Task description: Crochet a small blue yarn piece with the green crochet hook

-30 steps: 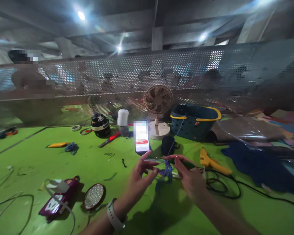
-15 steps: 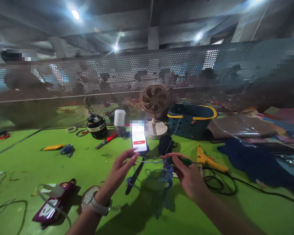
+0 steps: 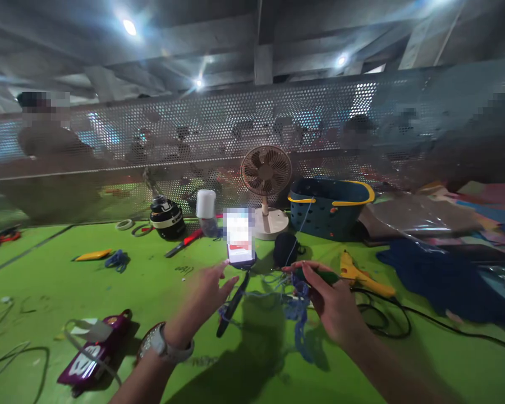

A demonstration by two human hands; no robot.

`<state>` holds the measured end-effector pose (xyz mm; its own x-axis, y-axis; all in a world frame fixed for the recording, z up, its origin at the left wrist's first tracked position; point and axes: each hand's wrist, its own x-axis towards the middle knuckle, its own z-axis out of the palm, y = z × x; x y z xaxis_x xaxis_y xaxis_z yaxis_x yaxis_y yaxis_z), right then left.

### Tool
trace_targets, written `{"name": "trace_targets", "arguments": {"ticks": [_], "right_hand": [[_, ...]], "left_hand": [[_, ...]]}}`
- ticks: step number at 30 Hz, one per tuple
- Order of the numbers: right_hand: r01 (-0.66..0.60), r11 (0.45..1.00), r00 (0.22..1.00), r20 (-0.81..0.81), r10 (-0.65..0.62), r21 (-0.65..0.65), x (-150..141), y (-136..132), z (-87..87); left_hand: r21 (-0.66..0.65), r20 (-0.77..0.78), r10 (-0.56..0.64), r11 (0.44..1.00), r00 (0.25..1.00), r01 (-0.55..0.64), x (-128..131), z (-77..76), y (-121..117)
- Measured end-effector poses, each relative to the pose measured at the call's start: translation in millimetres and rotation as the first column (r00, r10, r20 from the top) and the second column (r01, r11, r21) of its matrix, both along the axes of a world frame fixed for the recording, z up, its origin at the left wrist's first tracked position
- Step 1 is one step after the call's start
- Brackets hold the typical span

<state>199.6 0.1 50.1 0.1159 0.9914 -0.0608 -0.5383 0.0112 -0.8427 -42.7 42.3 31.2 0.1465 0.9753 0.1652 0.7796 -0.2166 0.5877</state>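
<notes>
My left hand (image 3: 206,292) reaches toward the lit phone (image 3: 239,238) propped on a dark stand, its index finger stretched out just below the screen. My right hand (image 3: 330,300) is closed on a green-handled crochet hook (image 3: 320,276), with a piece of blue yarn work (image 3: 301,300) hanging from it over the green table. A thin strand runs from the work back to a dark yarn ball (image 3: 285,249) behind it. A watch is on my left wrist.
A small desk fan (image 3: 266,171) and a blue basket with yellow handles (image 3: 330,205) stand at the back by a perforated metal screen. A yellow glue gun (image 3: 364,278) with a black cable lies right. A purple case (image 3: 92,356) lies left. Dark blue fabric (image 3: 441,280) lies far right.
My left hand let go of the yarn and moved forward to the phone, finger out. My right hand kept the hook and the blue work dropped a little lower.
</notes>
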Motion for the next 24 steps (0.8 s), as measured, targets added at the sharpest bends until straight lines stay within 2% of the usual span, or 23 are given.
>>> {"name": "trace_targets", "arguments": {"ticks": [1,2,4,5,6,7,9,10,11,13,15,17,19,20,21,22,23,24], "right_hand": [[-0.01,1.0,1.0,-0.001,0.01,-0.001,0,0,-1.8],[-0.02,1.0,1.0,-0.003,0.02,0.0,0,-1,-3.6],[-0.028,1.0,1.0,-0.008,0.028,0.009,-1,-2,-6.4],[-0.027,1.0,1.0,-0.008,0.027,0.012,-2,-2,-7.2],[-0.023,1.0,1.0,-0.004,0.023,0.013,-2,-2,-7.5],[-0.017,1.0,1.0,0.003,0.017,0.011,-3,-2,-7.5],[-0.001,1.0,1.0,0.007,0.001,0.007,-3,-1,-6.8],[0.013,1.0,1.0,0.004,-0.013,0.004,-2,0,-6.6],[0.028,1.0,1.0,-0.002,-0.028,0.001,-2,2,-6.5],[0.05,0.999,0.999,-0.009,-0.05,0.0,-1,6,-7.6],[0.073,0.997,0.997,0.011,-0.073,0.02,-1,9,-10.3],[0.097,0.994,0.993,0.062,-0.101,0.054,-2,10,-13.5],[0.102,0.992,0.984,0.137,-0.112,0.074,-3,8,-15.7],[0.101,0.992,0.979,0.172,-0.113,0.078,-4,6,-16.0],[0.097,0.992,0.972,0.206,-0.111,0.079,-5,4,-15.8],[0.096,0.992,0.964,0.24,-0.115,0.087,-5,1,-15.1],[0.098,0.99,0.953,0.277,-0.124,0.104,-6,-2,-14.1],[0.109,0.985,0.938,0.314,-0.146,0.131,-5,-4,-13.3]], "left_hand": [[0.03,-0.013,0.025,0.999,1.0,-0.024,1,5.5,-2],[0.072,0.039,0.009,0.997,0.999,-0.012,6,11.4,-5],[0.153,0.272,-0.127,0.984,0.954,0.088,22,20.7,-12],[0.14,0.425,-0.2,0.978,0.883,0.154,33,22.5,-16],[0.103,0.593,-0.249,0.967,0.766,0.235,45,22.0,-19],[0.062,0.752,-0.242,0.952,0.613,0.301,56,19.1,-22],[0.005,0.947,-0.142,0.903,0.287,0.43,74,8.7,-25],[-0.025,0.983,-0.066,0.878,0.172,0.479,80,3.1,-26],[-0.048,0.996,0.005,0.864,0.086,0.501,83,-1.5,-26],[-0.064,0.995,0.097,0.863,-0.04,0.501,83,-3.9,-28],[-0.052,0.983,0.13,0.874,-0.13,0.483,77,4.9,-32],[-0.015,0.972,0.123,0.883,-0.202,0.47,70,22.3,-38],[0.051,0.97,0.058,0.901,-0.236,0.432,65,41.4,-45],[0.1,0.975,-0.01,0.913,-0.224,0.395,63,49.3,-48],[0.185,0.975,-0.128,0.919,-0.181,0.347,61,55.4,-50],[0.301,0.954,-0.285,0.91,-0.097,0.286,60,59.3,-50],[0.434,0.892,-0.452,0.871,0.03,0.231,58,61.1,-50],[0.562,0.779,-0.597,0.801,0.194,0.208,56,61.0,-48]]}}
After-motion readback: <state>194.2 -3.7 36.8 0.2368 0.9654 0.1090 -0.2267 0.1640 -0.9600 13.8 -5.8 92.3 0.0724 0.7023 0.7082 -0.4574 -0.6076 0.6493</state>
